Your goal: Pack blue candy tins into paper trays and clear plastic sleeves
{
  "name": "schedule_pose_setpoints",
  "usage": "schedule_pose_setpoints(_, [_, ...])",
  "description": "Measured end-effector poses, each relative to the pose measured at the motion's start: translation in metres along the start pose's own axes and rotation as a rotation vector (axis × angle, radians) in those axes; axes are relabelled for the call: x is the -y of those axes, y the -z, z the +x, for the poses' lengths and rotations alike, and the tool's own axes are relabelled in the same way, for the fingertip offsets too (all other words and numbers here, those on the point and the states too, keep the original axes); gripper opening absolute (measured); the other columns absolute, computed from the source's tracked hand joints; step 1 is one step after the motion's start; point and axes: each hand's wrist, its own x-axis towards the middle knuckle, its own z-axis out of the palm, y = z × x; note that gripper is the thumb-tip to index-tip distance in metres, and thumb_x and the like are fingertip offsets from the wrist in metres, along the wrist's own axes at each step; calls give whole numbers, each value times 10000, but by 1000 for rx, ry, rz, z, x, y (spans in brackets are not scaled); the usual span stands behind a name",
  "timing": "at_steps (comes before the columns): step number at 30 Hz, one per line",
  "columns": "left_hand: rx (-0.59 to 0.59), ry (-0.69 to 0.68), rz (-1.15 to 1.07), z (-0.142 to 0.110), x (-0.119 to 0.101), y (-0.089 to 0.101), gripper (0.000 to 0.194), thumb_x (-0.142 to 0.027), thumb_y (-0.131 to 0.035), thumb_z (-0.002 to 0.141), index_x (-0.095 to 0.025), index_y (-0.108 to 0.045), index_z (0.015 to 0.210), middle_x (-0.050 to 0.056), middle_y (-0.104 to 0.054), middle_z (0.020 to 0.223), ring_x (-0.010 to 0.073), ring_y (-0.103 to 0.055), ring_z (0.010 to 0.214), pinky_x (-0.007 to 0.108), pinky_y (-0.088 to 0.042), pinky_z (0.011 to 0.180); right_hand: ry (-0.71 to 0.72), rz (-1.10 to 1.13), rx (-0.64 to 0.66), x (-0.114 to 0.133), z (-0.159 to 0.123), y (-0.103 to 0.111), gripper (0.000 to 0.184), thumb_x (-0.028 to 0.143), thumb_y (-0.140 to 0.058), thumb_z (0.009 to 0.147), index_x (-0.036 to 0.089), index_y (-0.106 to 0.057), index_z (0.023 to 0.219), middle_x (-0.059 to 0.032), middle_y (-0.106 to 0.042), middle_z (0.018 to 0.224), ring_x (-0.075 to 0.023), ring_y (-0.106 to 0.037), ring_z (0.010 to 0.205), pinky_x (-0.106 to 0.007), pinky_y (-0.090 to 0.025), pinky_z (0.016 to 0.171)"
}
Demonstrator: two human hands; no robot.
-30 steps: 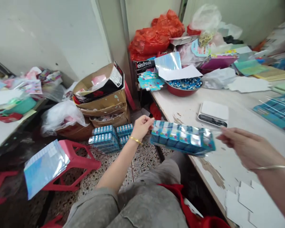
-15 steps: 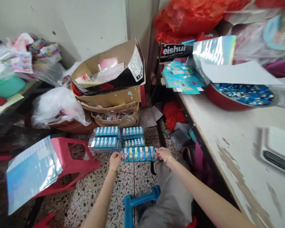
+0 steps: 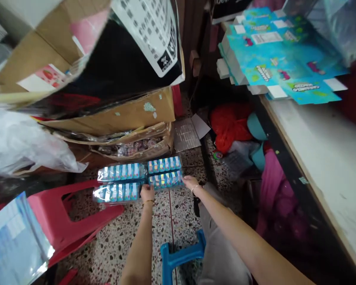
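Observation:
A clear-wrapped pack of small blue boxes (image 3: 165, 180) lies level at the front right of a group of like packs on the floor. My left hand (image 3: 147, 194) pinches its left end, and my right hand (image 3: 191, 183) grips the right end. Just behind it is another wrapped pack (image 3: 164, 164). To the left are the far left pack (image 3: 120, 172) and the near left pack (image 3: 116, 192), the latter close beside my left hand. My fingertips are partly hidden, and I cannot tell how many layers lie beneath.
A red plastic stool (image 3: 52, 206) with shiny sheets (image 3: 16, 237) stands at left. Cardboard boxes (image 3: 115, 114) are stacked behind the packs. On the right, a table (image 3: 308, 138) carries flat blue cartons (image 3: 281, 55). A blue stool (image 3: 184, 255) is by my legs.
Both hands have moved the held pack away from me, onto the front right place in the group. My view has moved closer and tilted down.

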Motion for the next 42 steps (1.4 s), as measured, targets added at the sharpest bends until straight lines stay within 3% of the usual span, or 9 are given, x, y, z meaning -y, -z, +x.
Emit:
schedule_pose_setpoints(3, [-5,-49,60,-4,-10,-1,174,-230,-638,660,-169,-583,812,89,-658,822,251,-629,889,360,-488,839,12,-104,75,7,-16,9,308,358,-598,888,148,-618,1113,-101,-634,1143,-226,-596,1066,-419,-463,945])
schedule_pose_setpoints(7, [71,-214,54,-47,-33,8,556,-269,-602,664,-73,-523,1178,222,-539,1241,357,-422,1270,496,-365,1047,53,-132,91,16,-95,39,328,272,-629,845,208,-633,1167,-59,-657,1163,-205,-590,1098,-315,-441,964])
schedule_pose_setpoints(13, [342,-492,-297,-163,-99,-7,642,-455,-620,704,-98,-544,1232,168,-615,1075,343,-608,994,541,-491,906,254,-16,4,-8,-251,118,274,300,-654,837,192,-671,1089,13,-690,892,-81,-604,713,-139,-463,664])
schedule_pose_setpoints(18, [770,-1064,-523,-343,-181,21,512,-461,-578,802,-178,-539,1228,110,-610,1098,253,-604,986,419,-494,934,407,-19,-647,-78,-415,199,265,381,-528,903,185,-681,996,-27,-680,860,-129,-609,758,-221,-483,729])
schedule_pose_setpoints(22, [1240,-1524,-406,-495,-214,28,366,-423,-506,870,-198,-567,1152,86,-620,1090,215,-599,998,324,-492,892,191,-31,-1316,-182,-518,235,363,463,-446,912,185,-652,1023,-101,-668,1025,-217,-609,972,-372,-482,890])
schedule_pose_setpoints(24, [1374,-1754,-217,-566,-220,16,358,-411,-496,876,-184,-574,1142,103,-611,1138,225,-574,1074,324,-463,939,41,-42,-1492,-239,-550,235,542,545,-507,849,123,-593,1177,-192,-576,1236,-312,-500,1192,-498,-385,1019])
schedule_pose_setpoints(27, [1355,-2034,203,-658,-226,-11,425,-380,-541,854,-165,-541,1220,125,-534,1311,240,-470,1244,334,-355,1067,-251,-127,-1528,-307,-569,220,875,636,-609,730,93,-422,1390,-219,-333,1476,-403,-212,1392,-590,-238,1096])
schedule_pose_setpoints(31, [1196,-2080,513,-737,-227,-41,577,-426,-639,773,-150,-507,1262,173,-453,1401,332,-377,1322,453,-306,1083,-358,-269,-1504,-349,-564,196,894,662,-547,775,136,-322,1461,-164,-241,1536,-385,-114,1426,-587,-220,1109])
schedule_pose_setpoints(42, [827,-2070,847,-777,-202,-44,579,-602,-653,657,-156,-574,1018,197,-529,1251,389,-487,1177,539,-332,985,-213,-299,-1629,-346,-574,191,788,620,-589,789,125,-451,1387,-176,-293,1512,-382,-93,1430,-572,-258,1111])
